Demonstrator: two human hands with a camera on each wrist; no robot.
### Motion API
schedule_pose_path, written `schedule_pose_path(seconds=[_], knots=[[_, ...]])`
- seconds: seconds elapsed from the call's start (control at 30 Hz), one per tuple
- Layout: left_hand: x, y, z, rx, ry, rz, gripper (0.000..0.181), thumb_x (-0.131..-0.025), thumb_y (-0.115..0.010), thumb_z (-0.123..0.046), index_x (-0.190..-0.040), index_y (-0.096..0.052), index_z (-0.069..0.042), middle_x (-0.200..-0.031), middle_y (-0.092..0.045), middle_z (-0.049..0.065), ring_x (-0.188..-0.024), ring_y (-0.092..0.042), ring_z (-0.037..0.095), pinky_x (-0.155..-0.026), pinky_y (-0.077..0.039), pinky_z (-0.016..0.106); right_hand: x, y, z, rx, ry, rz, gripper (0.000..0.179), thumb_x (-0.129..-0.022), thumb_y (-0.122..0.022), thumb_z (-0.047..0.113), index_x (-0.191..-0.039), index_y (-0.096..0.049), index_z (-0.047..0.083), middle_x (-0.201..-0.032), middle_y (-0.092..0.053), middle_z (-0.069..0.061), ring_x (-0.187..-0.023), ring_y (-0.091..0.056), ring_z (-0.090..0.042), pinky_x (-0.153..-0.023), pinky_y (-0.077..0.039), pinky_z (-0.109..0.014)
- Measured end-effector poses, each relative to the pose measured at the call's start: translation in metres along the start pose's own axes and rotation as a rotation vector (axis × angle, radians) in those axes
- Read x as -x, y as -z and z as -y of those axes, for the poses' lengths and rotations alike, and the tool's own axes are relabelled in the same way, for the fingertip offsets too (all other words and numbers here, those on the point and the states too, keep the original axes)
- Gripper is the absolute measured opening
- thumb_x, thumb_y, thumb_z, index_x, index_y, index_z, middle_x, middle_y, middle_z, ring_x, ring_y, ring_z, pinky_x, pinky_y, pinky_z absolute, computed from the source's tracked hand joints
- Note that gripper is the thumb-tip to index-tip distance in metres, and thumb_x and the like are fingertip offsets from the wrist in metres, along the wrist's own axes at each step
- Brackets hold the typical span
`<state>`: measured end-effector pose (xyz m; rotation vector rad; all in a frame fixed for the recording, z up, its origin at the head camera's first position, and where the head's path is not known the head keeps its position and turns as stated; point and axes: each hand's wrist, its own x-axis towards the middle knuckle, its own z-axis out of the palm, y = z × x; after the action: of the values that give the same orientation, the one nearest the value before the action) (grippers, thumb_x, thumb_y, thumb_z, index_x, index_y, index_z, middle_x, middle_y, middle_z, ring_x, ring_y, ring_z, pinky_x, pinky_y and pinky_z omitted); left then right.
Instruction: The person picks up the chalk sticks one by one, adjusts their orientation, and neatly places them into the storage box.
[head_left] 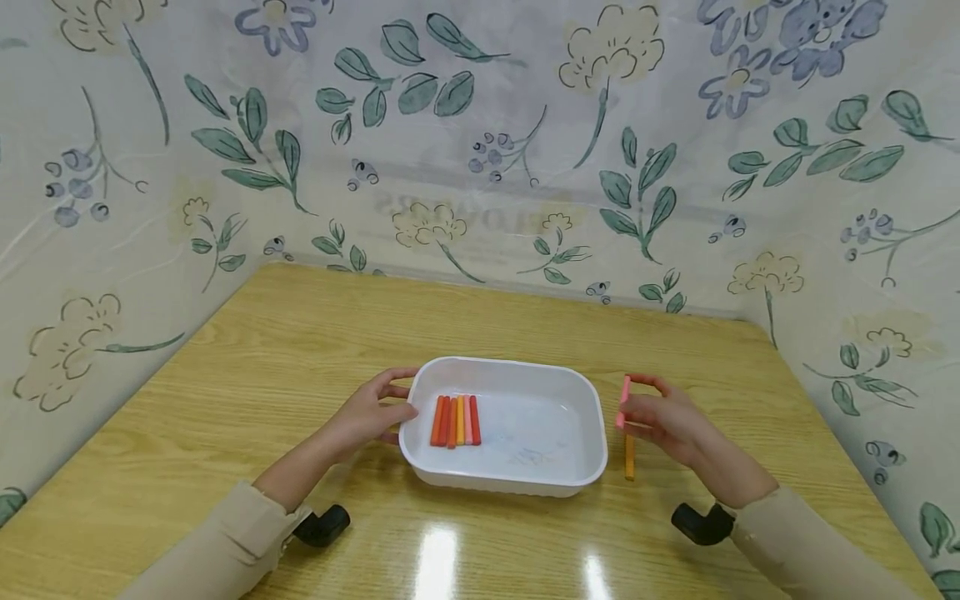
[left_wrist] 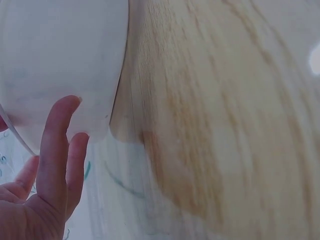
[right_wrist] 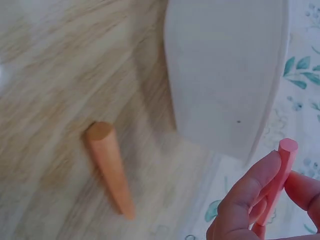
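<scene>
A white plastic tray (head_left: 536, 408) lies on the table, with a row of red, orange, yellow and pink crayons (head_left: 455, 421) side by side at its left end. My left hand (head_left: 369, 410) holds the tray's left end, thumb over the rim and fingers along the outer wall (left_wrist: 65, 60). Off the tray's right end, my right hand (head_left: 663, 419) pinches a pink crayon (right_wrist: 281, 172) between thumb and fingers. Below that hand, a single orange crayon (right_wrist: 111, 167) lies on the table, its far end partly hidden in the head view.
The wooden table (head_left: 315, 333) is enclosed at the back and sides by a floral-patterned sheet (head_left: 480, 108). Black wrist mounts (head_left: 324, 525) sit at both sleeve cuffs. Light glares off the table's front part.
</scene>
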<state>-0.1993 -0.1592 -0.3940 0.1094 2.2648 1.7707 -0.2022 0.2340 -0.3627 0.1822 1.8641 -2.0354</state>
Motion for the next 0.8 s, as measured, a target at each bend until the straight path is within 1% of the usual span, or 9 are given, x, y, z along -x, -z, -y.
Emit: schedule_pose_path(seconds=[0.23, 0.4, 0.53, 0.6, 0.7, 0.8], knots=[[0.001, -0.001, -0.001, 0.009, 0.010, -0.002, 0.059, -0.086, -0.057, -0.003, -0.140, -0.036, -0.009, -0.125, -0.043, 0.025, -0.098, -0.056, 0.033, -0.065, -0.056, 0.042, -0.004, -0.014, 0.010, 0.004, 0.006, 0.012, 0.063, -0.089, -0.053, 0.000, -0.142, -0.018, 0.002, -0.088, -0.060, -0.006, -0.075, -0.062, -0.017, -0.077, -0.054, -0.033], [0.001, -0.001, -0.002, 0.016, 0.006, -0.005, 0.058, -0.086, -0.058, -0.002, -0.139, -0.036, -0.009, -0.125, -0.043, 0.026, -0.098, -0.057, 0.034, -0.065, -0.056, 0.043, -0.008, -0.028, 0.017, 0.025, -0.002, 0.013, 0.064, -0.089, -0.055, 0.000, -0.142, -0.021, 0.004, -0.099, -0.058, -0.012, -0.077, -0.062, -0.018, -0.077, -0.054, -0.033], [0.003, -0.001, -0.003, 0.022, -0.007, 0.006, 0.059, -0.086, -0.057, -0.002, -0.140, -0.035, -0.007, -0.126, -0.042, 0.028, -0.098, -0.057, 0.035, -0.065, -0.056, 0.043, -0.012, -0.039, 0.021, 0.035, -0.013, 0.022, 0.063, -0.089, -0.055, -0.001, -0.142, -0.022, 0.004, -0.109, -0.054, -0.019, -0.077, -0.062, -0.019, -0.078, -0.054, -0.035], [0.004, -0.001, -0.004, 0.021, -0.009, 0.011, 0.059, -0.086, -0.057, -0.003, -0.141, -0.034, -0.007, -0.126, -0.041, 0.028, -0.099, -0.056, 0.035, -0.065, -0.056, 0.043, -0.015, -0.044, 0.023, 0.034, -0.014, 0.032, 0.063, -0.089, -0.055, -0.001, -0.142, -0.022, 0.004, -0.111, -0.053, -0.020, -0.077, -0.062, -0.019, -0.079, -0.054, -0.036], [0.004, -0.001, -0.005, 0.021, -0.007, 0.014, 0.060, -0.086, -0.057, -0.003, -0.141, -0.033, -0.007, -0.127, -0.041, 0.028, -0.100, -0.056, 0.036, -0.065, -0.056, 0.043, -0.018, -0.052, 0.025, 0.028, -0.019, 0.045, 0.062, -0.088, -0.055, -0.001, -0.142, -0.024, 0.005, -0.116, -0.049, -0.023, -0.079, -0.061, -0.020, -0.086, -0.050, -0.042], [0.005, -0.002, -0.006, 0.023, -0.009, 0.017, 0.060, -0.087, -0.057, -0.003, -0.141, -0.032, -0.006, -0.128, -0.040, 0.029, -0.100, -0.056, 0.036, -0.065, -0.056, 0.044, -0.021, -0.060, 0.027, 0.030, -0.020, 0.049, 0.062, -0.088, -0.055, -0.002, -0.141, -0.025, 0.006, -0.118, -0.048, -0.023, -0.079, -0.060, -0.021, -0.088, -0.048, -0.044]])
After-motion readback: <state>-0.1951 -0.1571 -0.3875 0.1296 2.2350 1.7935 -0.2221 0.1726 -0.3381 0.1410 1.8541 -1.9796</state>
